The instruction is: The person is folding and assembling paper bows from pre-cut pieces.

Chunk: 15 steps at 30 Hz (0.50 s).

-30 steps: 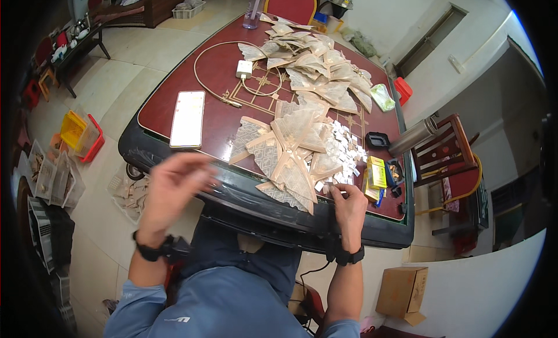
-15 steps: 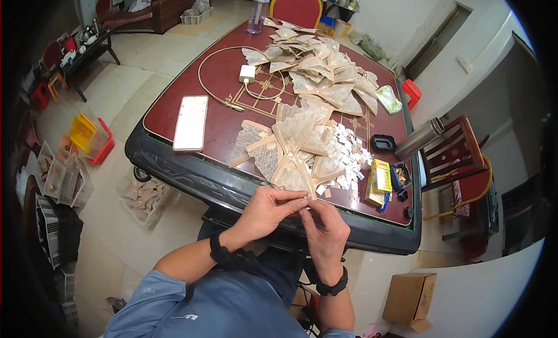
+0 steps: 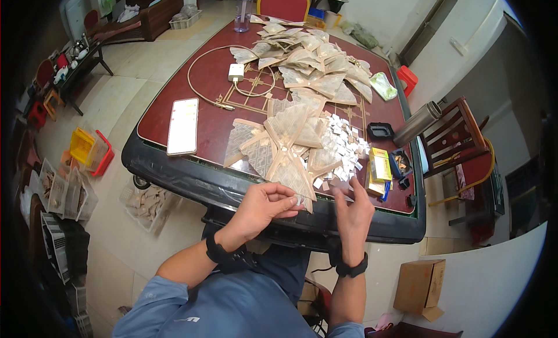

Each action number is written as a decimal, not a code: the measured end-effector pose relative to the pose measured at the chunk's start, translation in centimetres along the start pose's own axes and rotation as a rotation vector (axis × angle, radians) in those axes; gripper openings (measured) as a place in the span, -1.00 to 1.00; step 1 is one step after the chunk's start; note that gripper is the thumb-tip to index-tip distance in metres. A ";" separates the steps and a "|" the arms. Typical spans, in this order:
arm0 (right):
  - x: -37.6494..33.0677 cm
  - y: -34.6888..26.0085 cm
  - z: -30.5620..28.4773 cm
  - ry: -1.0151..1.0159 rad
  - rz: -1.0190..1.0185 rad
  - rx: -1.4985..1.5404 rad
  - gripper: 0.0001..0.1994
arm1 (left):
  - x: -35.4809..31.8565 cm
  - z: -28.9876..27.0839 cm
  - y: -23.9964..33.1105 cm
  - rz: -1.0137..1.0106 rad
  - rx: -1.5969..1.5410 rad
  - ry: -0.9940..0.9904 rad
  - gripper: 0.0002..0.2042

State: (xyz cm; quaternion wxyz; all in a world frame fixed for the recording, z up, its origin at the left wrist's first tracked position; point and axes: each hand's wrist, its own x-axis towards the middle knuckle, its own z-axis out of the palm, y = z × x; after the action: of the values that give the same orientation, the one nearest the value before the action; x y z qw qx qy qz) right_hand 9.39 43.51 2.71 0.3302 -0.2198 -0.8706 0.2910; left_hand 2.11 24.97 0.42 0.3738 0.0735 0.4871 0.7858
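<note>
By the table's near edge, my left hand (image 3: 264, 209) pinches the near end of a beige lace piece (image 3: 286, 170) between thumb and fingers. A small whitish bit, too small to make out, shows at its fingertips. The lace piece is wide at both ends, gathered in the middle, and lies over several similar ones. My right hand (image 3: 354, 213) is apart from the lace, fingers spread and holding nothing I can see. Its fingertips are beside the near edge of a heap of small white square tags (image 3: 344, 145).
A larger heap of beige lace pieces (image 3: 319, 64) covers the table's far part. Left are a phone (image 3: 183, 127) and a white charger (image 3: 236, 72) with cable. Right stand a yellow box (image 3: 381, 166), an ashtray (image 3: 400, 162) and a metal cylinder (image 3: 418, 124).
My right hand has let go of the lace's near end and moved right toward the white tags, its fingers opening. My left hand keeps its pinch. The whole view has shifted slightly.
</note>
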 end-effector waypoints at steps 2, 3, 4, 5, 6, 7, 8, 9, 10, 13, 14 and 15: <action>-1.6 -0.8 -0.6 -0.110 0.067 0.075 -0.79 | -0.1 0.4 -0.7 0.085 0.012 0.042 -0.77; -2.5 -1.6 -0.9 -0.222 0.139 0.149 -0.83 | -0.3 0.6 -1.2 0.165 0.024 0.085 -0.78; -3.4 -3.0 -1.0 -0.344 0.189 0.370 -0.88 | -0.6 0.8 -1.3 0.169 0.030 0.099 -0.76; -4.2 -3.5 -0.5 -0.381 0.217 0.466 -0.89 | -0.9 1.0 -1.4 0.167 0.028 0.098 -0.76; -4.5 -3.9 0.0 -0.372 0.193 0.510 -0.89 | -1.2 1.2 -1.6 0.186 0.045 0.068 -0.75; -4.6 -4.1 0.3 -0.363 0.168 0.553 -0.89 | -1.5 1.3 -1.7 0.205 0.062 0.037 -0.74; -4.7 -4.0 0.6 -0.368 0.169 0.554 -0.89 | -1.7 1.3 -1.5 0.182 0.111 0.035 -0.73; -4.9 -3.9 0.9 -0.361 0.172 0.562 -0.89 | -2.0 1.4 -1.4 0.182 0.110 0.041 -0.73; -5.0 -3.8 1.0 -0.355 0.175 0.569 -0.89 | -2.3 1.4 -1.3 0.195 0.136 0.045 -0.73; -5.1 -4.1 1.0 -0.342 0.199 0.602 -0.88 | -2.7 1.5 -1.1 0.199 0.107 0.036 -0.73; -5.1 -4.1 1.0 -0.344 0.199 0.602 -0.88 | -2.8 1.5 -1.2 0.188 0.056 0.021 -0.73; -5.1 -4.0 1.0 -0.342 0.192 0.605 -0.87 | -2.9 1.5 -1.2 0.188 0.054 0.022 -0.73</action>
State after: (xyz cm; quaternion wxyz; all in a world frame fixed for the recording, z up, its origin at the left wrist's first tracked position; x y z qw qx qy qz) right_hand 11.40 37.25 2.40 0.2010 -0.1411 -0.7632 0.5977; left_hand 5.48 24.44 0.87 0.2908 0.1204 0.5033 0.8048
